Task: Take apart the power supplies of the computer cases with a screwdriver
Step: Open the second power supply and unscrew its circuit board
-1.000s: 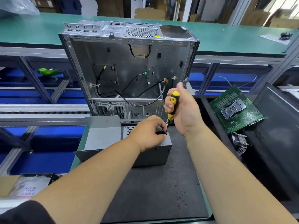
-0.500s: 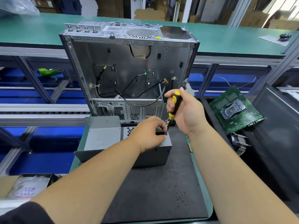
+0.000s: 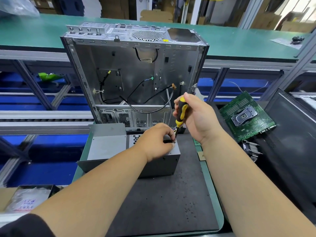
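Bright, even overhead light, no hard shadows; soft shade under the forearms on the black mat (image 3: 153,202). Daylight blown out at top right. Mild sheen on the computer case (image 3: 133,69) metal. Wide-angle bend: the green bench (image 3: 239,41) edge curves, corners stretched. Centre sharp, far background and edges slightly soft.

A dark work mat (image 3: 162,202) lies at six o'clock on the green-edged bench. At three o'clock a green motherboard (image 3: 246,117) leans against a black bin (image 3: 294,134), with a finned heatsink (image 3: 252,151) just below it. At twelve o'clock a green conveyor belt (image 3: 239,41) runs across, cardboard boxes (image 3: 157,15) behind it. At seven o'clock sits a box of plastic bags (image 3: 25,200). At nine o'clock a green scrap (image 3: 48,76) rests among blue bins (image 3: 44,170).
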Available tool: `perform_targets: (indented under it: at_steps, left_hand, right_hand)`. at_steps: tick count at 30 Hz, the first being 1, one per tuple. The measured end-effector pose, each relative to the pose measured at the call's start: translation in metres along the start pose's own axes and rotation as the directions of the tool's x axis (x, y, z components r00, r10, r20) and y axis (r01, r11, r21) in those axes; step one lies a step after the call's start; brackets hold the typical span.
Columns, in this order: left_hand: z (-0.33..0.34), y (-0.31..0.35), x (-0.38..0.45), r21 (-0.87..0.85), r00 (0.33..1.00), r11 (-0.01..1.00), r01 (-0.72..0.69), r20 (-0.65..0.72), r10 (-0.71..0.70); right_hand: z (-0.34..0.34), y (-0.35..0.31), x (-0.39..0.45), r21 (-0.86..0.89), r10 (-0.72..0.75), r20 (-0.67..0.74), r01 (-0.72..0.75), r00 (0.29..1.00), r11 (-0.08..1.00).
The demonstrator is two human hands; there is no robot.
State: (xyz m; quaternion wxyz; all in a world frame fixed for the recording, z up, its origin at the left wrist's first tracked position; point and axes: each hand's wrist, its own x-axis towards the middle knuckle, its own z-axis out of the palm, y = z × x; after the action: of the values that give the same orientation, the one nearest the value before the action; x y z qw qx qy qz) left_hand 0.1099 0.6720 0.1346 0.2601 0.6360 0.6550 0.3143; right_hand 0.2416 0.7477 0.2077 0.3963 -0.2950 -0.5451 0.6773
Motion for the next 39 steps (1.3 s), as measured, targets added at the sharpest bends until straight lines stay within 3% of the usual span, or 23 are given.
perform_targets:
  at_steps: [7, 11, 17, 25, 30, 39]
  left_hand:
    - [0.0, 0.002, 0.001, -0.008, 1.0, 1.0, -0.025, 0.003, 0.025]
    - [0.001, 0.001, -0.001, -0.009, 1.0, 1.0, -0.021, 0.003, 0.021]
    - [-0.001, 0.0, 0.001, 0.004, 1.0, 1.0, -0.019, -0.008, 0.019]
    - [-0.001, 0.001, 0.0, 0.012, 1.0, 1.0, -0.001, 0.001, 0.001]
    - [-0.001, 0.002, -0.001, 0.008, 1.0, 1.0, 0.002, 0.002, -0.002]
    - [-0.001, 0.001, -0.002, 0.002, 1.0, 1.0, -0.016, -0.012, 0.016]
  right_hand:
    - [0.018, 0.003, -0.002, 0.094, 0.023, 0.038, -0.027, 0.999, 0.995]
    - [0.016, 0.009, -0.003, -0.003, -0.031, 0.029, 0.031, 0.999, 1.0]
    - [0.009, 0.0, 0.006, -0.018, -0.034, -0.058, 0.033, 0.998, 0.999]
    - [0.013, 0.008, 0.002, 0.154, -0.02, 0.002, 0.019, 1.0, 0.988]
    - [0.011, 0.01, 0.0, 0.011, -0.035, 0.013, 0.035, 0.999, 0.999]
    - [0.001, 0.001, 0.002, 0.013, -0.011, -0.019, 0.011, 1.0, 1.0]
